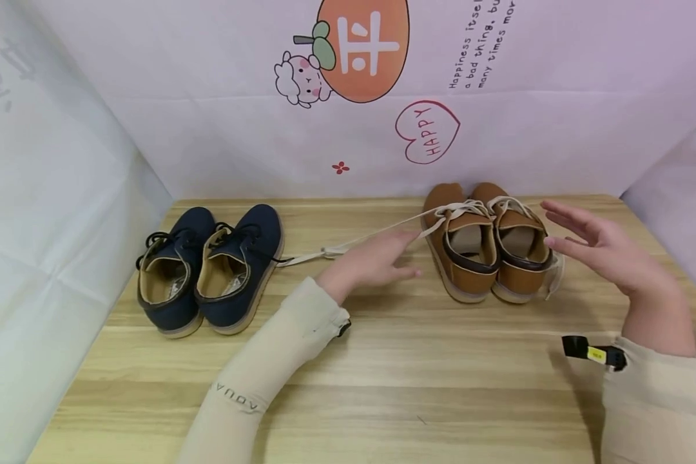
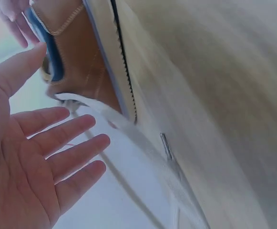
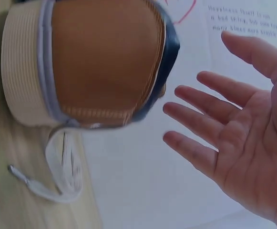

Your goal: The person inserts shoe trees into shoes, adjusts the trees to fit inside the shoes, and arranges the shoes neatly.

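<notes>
A pair of brown shoes stands side by side at the back right, heels toward me: the left brown shoe (image 1: 470,277) and the right brown shoe (image 1: 519,281). Their cream laces are loose; one lace (image 1: 304,258) stretches left across the table toward the navy shoes. My left hand (image 1: 377,260) is beside the left brown shoe, its fingers spread and holding nothing in the left wrist view. To the right of the pair, my right hand (image 1: 600,243) is raised with fingers apart, palm toward the shoe. A lace end (image 3: 66,191) hangs by that shoe's outer side.
Two navy shoes (image 1: 238,312) with dark laces stand at the left of the wooden table (image 1: 429,399). Behind the table rises a white printed backdrop (image 1: 220,142), with white cloth at both sides. Each sleeve cuff carries a dark strap (image 1: 591,353).
</notes>
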Demonstrator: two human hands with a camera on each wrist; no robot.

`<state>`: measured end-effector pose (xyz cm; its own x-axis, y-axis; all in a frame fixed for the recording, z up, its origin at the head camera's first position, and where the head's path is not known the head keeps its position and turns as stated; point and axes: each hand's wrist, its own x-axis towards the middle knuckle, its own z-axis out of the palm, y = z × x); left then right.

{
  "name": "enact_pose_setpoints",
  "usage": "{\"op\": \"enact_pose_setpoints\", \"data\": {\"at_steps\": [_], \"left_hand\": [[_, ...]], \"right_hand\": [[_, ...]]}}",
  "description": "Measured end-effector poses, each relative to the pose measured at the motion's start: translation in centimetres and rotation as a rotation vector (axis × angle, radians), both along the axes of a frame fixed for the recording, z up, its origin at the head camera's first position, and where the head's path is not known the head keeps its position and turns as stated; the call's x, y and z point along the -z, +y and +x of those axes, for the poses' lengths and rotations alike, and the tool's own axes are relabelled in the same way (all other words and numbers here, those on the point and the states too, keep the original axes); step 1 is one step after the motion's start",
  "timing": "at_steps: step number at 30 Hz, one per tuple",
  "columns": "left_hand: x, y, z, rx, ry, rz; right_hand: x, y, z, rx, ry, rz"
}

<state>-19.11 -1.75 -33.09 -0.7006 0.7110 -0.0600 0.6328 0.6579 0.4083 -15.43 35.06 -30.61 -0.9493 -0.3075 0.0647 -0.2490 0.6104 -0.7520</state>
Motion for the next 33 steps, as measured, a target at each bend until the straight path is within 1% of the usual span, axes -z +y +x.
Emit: {"op": "enact_pose_setpoints", "data": {"at_steps": [3,7,10,13,15,17,18,20,23,26,28,30,33], "left_hand": [[-0.4,-0.6,1.3,0.002,0.006,-0.010],[-0.9,-1.6,2.9,0.044,0.054,0.021],[-1.1,-3.0,4.0,0.067,0.081,0.050],[-1.2,-4.8,5.1,0.046,0.075,0.054],[-1.2,-6.4,5.8,0.020,0.070,0.063],[-1.2,-8.2,6.4,-0.017,0.083,0.075],[-1.1,-9.2,6.7,-0.036,0.095,0.081],[-1.2,-11.0,7.4,-0.076,0.123,0.084],[-1.4,-13.7,8.3,-0.143,0.169,0.073],[-1.8,-16.2,9.2,-0.212,0.195,0.084],[-2.0,-17.7,9.6,-0.260,0.197,0.093],[-2.0,-19.1,9.9,-0.296,0.202,0.095],[-1.8,-20.8,10.2,-0.321,0.237,0.099]], "right_hand": [[-0.4,-0.9,0.6,0.015,0.031,0.008],[-0.7,-2.7,1.0,-0.008,0.077,0.004],[-0.6,-4.4,1.3,-0.035,0.141,-0.007],[-0.4,-5.8,1.8,-0.067,0.186,-0.019],[-0.3,-6.7,2.0,-0.075,0.207,-0.008],[-0.3,-7.6,2.1,-0.090,0.197,-0.012],[-0.3,-8.0,2.2,-0.094,0.196,-0.004],[-0.5,-8.8,2.3,-0.076,0.195,0.024],[-0.6,-10.0,2.4,-0.102,0.187,0.014],[-0.6,-11.3,2.4,-0.132,0.205,0.012],[-0.5,-12.1,2.2,-0.159,0.209,0.004],[-0.3,-12.9,2.1,-0.166,0.206,0.018],[0.1,-14.2,1.7,-0.194,0.182,-0.002]]}}
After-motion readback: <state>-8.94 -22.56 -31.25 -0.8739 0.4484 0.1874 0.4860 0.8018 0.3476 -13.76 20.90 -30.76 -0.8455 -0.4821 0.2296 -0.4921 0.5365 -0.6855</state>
